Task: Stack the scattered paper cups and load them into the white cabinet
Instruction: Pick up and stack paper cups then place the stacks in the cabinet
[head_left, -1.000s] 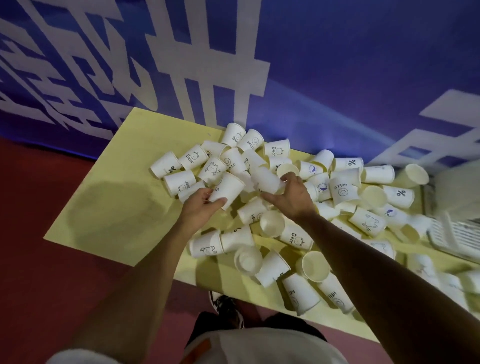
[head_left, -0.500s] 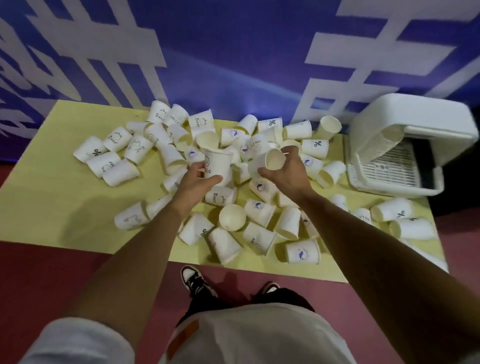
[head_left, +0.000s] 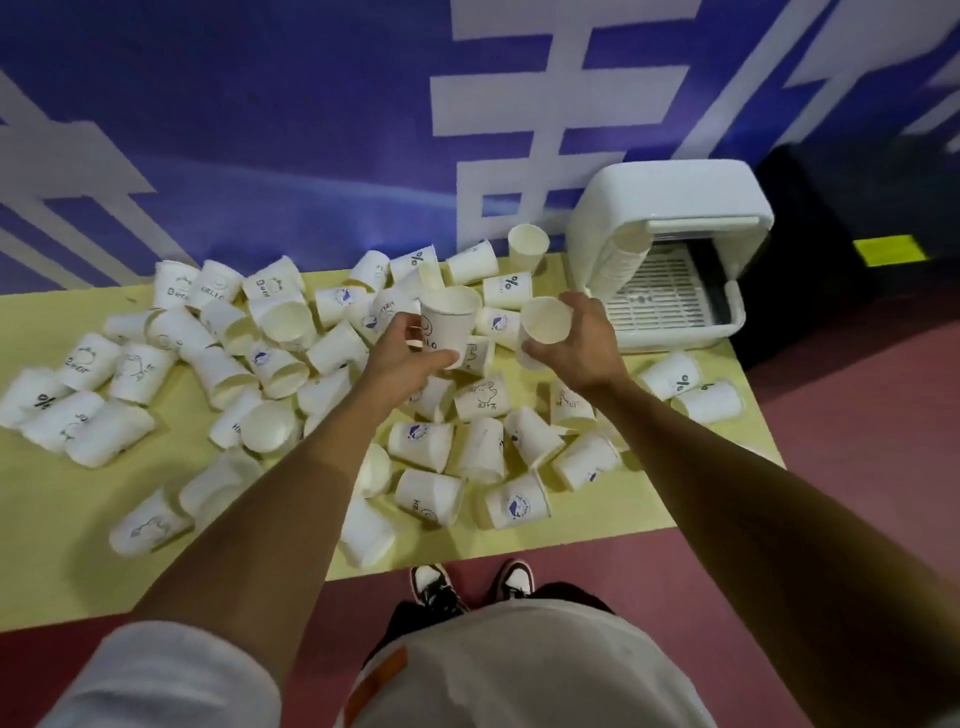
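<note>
Head: white cabinet (head_left: 670, 192) open w/ cup stack (head_left: 617, 266) inside.

Yellow table (head_left: 62, 545); behind it, blue banner with white characters (head_left: 311, 130); off its near edge, red floor (head_left: 857, 426), black-and-white shoes (head_left: 431, 584)

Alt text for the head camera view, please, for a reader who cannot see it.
A person's left hand holds an upright HELLO cup and the right hand a second cup, above a yellow table strewn with white paper cups. An open white cabinet at the table's right end has a cup stack inside.
</note>
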